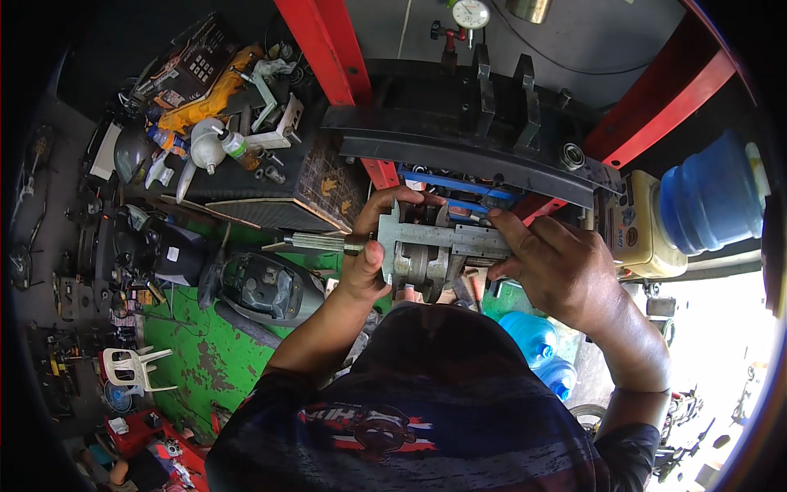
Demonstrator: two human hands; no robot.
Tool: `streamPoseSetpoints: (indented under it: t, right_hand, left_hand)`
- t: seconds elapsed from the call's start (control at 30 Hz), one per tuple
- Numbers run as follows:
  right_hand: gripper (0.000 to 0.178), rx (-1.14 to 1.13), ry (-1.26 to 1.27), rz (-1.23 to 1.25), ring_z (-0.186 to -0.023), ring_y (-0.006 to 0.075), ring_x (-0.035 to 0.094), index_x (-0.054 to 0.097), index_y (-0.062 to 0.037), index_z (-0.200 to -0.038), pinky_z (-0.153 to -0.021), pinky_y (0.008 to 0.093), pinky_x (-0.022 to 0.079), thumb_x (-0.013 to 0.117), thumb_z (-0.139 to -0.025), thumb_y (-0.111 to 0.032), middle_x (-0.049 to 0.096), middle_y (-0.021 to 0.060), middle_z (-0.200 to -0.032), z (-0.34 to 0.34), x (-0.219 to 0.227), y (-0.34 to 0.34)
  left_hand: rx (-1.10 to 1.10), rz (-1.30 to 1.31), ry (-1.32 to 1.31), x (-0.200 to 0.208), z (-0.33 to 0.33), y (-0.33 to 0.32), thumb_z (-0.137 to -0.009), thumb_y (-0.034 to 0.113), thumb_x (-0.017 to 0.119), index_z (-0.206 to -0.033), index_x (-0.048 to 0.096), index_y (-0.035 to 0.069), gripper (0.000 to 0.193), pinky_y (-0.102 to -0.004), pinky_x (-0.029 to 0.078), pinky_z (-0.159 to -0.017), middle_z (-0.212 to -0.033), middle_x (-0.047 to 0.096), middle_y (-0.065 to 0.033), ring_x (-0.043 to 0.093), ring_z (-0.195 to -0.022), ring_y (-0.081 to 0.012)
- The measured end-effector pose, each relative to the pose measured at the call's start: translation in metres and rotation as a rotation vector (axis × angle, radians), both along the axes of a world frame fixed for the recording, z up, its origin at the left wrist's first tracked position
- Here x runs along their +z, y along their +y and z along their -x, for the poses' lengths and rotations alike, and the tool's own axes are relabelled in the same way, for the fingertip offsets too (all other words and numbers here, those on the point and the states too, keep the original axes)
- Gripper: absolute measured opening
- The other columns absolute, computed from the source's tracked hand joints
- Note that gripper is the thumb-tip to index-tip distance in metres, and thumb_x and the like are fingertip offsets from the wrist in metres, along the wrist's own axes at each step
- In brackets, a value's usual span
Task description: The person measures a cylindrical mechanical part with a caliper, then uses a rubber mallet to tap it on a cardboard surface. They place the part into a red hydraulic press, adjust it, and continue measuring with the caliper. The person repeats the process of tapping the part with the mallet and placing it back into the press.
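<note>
Caliper (479, 240) across crankshaft (422, 264), both hands full

L hand (363, 275) curled round crankshaft's L side, splined shaft sticking out past it; R hand (557, 258) grips caliper's R end, fingers on top, thumb below. Crankshaft held up in mid-air, in front of chest. Blk steel beam (459, 168) just beyond, w/ red frame (328, 49) & dial gauge (470, 14) further back. Cluttered counter (238, 182) to L, blue water bottles (531, 338) low on R.

The dark shirt (484, 410) bears a red-and-white print (384, 433).
</note>
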State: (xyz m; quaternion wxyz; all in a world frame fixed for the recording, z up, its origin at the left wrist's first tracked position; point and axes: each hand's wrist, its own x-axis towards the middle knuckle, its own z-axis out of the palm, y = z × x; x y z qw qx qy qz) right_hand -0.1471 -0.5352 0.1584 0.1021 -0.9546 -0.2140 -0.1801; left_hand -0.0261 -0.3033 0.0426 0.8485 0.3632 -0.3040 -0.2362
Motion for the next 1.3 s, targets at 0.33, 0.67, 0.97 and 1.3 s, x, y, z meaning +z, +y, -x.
streamPoseSetpoints:
  t: [0.33, 0.67, 0.97, 1.3]
  right_hand:
    - [0.069, -0.007, 0.005, 0.014, -0.072, 0.0205, 0.062, 0.065, 0.0019, -0.13, -0.059, 0.0355, 0.056, 0.087, -0.071, -0.027, 0.059, 0.0045, -0.084, 0.001, -0.001, -0.003]
    - [0.068, -0.025, 0.03, 0.067, -0.076, 0.0184, 0.062, 0.065, 0.0042, -0.129, -0.06, 0.0343, 0.057, 0.086, -0.072, -0.027, 0.06, 0.0031, -0.087, 0.004, -0.006, -0.008]
    - [0.039, -0.227, 0.322, -0.458, -0.073, 0.0357, 0.07, 0.064, 0.0011, -0.108, -0.057, 0.0457, 0.052, 0.08, -0.09, -0.03, 0.067, 0.0192, -0.082, -0.008, -0.009, -0.008]
    - [0.045, -0.252, 0.201, -0.673, -0.068, 0.0404, 0.067, 0.058, 0.0022, -0.096, -0.062, 0.0437, 0.05, 0.068, -0.101, -0.041, 0.063, 0.0226, -0.072, -0.027, -0.071, 0.005]
  left_hand:
    - [0.005, -0.018, 0.005, -0.002, 0.0, -0.003, -0.085, 0.067, 0.075, -0.139, 0.049, -0.001, 0.091, -0.0498, 0.046, -0.11, -0.139, 0.056, -0.0255, 0.056, -0.131, -0.0332]
    - [0.017, -0.03, 0.004, -0.003, 0.0, -0.007, -0.086, 0.067, 0.074, -0.139, 0.049, -0.002, 0.09, -0.0495, 0.047, -0.11, -0.136, 0.056, -0.0252, 0.055, -0.132, -0.0334]
    - [-0.073, -0.089, 0.31, -0.011, 0.0, -0.009, -0.1, 0.054, 0.062, -0.136, 0.053, -0.001, 0.066, -0.0417, 0.053, -0.102, -0.13, 0.062, -0.0172, 0.064, -0.121, -0.0242]
    - [-0.129, -0.138, 0.698, 0.025, 0.006, -0.026, -0.105, 0.067, 0.036, -0.143, 0.054, 0.007, 0.073, -0.0545, 0.066, -0.071, -0.124, 0.07, -0.0181, 0.075, -0.098, -0.0324]
